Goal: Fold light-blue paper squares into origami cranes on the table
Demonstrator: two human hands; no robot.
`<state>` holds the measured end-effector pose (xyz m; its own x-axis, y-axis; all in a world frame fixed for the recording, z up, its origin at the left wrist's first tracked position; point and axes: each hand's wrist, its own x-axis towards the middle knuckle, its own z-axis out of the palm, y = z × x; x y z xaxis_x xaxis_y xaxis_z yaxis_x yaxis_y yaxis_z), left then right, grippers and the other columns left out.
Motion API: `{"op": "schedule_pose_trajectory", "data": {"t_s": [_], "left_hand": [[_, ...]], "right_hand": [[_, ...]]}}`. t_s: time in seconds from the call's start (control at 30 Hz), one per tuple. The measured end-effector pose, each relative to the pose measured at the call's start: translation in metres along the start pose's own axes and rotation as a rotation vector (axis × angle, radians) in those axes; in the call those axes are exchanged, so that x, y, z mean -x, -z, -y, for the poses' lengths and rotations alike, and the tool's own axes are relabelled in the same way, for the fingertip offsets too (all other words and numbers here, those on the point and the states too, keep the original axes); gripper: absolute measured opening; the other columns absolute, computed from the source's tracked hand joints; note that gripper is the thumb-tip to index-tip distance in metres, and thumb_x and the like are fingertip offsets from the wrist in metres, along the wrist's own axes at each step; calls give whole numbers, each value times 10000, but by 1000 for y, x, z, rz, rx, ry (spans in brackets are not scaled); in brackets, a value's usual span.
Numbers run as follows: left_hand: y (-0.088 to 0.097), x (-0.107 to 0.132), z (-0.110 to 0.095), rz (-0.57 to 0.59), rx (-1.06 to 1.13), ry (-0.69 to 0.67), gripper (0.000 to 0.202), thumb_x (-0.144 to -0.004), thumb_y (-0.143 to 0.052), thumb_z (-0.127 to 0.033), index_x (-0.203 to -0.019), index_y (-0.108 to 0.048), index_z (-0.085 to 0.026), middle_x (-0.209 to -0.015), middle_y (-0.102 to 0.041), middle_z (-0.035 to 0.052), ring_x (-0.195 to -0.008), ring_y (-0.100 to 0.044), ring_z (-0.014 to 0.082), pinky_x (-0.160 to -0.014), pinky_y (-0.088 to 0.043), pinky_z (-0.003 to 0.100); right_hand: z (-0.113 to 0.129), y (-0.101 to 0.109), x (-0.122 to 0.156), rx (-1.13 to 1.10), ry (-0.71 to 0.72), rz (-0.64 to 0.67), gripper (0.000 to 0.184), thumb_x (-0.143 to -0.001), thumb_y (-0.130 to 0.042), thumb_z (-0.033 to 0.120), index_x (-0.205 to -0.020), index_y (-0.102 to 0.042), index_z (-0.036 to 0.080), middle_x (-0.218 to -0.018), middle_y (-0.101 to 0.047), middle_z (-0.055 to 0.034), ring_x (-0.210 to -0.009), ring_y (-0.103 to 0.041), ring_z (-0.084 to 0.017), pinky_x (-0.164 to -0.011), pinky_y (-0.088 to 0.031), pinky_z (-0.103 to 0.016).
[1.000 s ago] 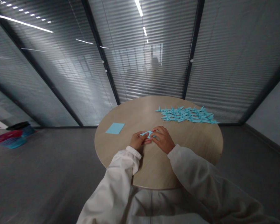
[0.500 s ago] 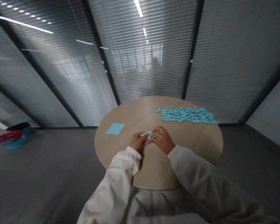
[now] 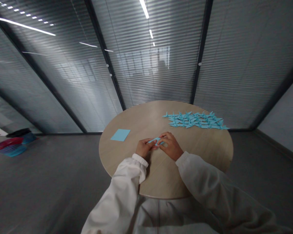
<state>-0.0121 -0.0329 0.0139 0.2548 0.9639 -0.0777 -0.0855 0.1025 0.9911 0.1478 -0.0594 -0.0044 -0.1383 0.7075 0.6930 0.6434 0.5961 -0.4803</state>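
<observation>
My left hand point(image 3: 144, 148) and my right hand point(image 3: 170, 146) meet just above the middle of a round wooden table point(image 3: 136, 122). Between their fingertips they pinch a small piece of folded light-blue origami paper point(image 3: 156, 140), partly hidden by my fingers. Beyond my left hand lies a flat, unfolded sheet of the same blue paper point(image 3: 120, 135), not touching either hand. Toward the far right of the tabletop spreads a dense group of several folded blue paper cranes point(image 3: 195, 120), well away from both hands.
Floor-to-ceiling glass partitions with blinds point(image 3: 156, 71) stand behind the table, with a blurred figure point(image 3: 162, 66) beyond them. Red and blue plastic items point(image 3: 11, 148) and a black lid lie on the grey floor at the left.
The blue paper between my hands looks flatter and narrower, with its forked shape gone. My hands have drawn slightly closer together. The sheet and the cranes have not moved.
</observation>
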Motion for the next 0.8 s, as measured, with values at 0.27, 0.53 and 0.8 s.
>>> {"op": "schedule_pose_trajectory", "data": {"t_s": [0.27,0.53,0.8], "left_hand": [[1,0,1,-11,-66,-38,416,-479,-805,-408,-731,-715,-89,-587,-663,41,-517,-596,127,-565,-495,235],[0,-2,1,-22,34,46,421,-449,-829,-365,-729,-694,-80,-616,-674,44,-559,-618,130,-615,-520,243],[-1,0,-1,9,88,75,371,-515,-822,-292,-779,-682,-73,-684,-697,73,-626,-656,150,-653,-545,251]], "right_hand": [[-2,0,-2,-48,-45,26,47,-715,-688,202,-754,-671,222,-961,-546,-53,-926,-531,-183,-865,-438,-358],[-2,0,-2,-69,-46,15,27,-788,-619,217,-791,-645,209,-938,-540,-56,-936,-521,-188,-868,-429,-364],[-5,-1,0,-23,-37,20,114,-859,-516,262,-842,-611,202,-944,-518,-70,-941,-496,-204,-869,-413,-376]]}}
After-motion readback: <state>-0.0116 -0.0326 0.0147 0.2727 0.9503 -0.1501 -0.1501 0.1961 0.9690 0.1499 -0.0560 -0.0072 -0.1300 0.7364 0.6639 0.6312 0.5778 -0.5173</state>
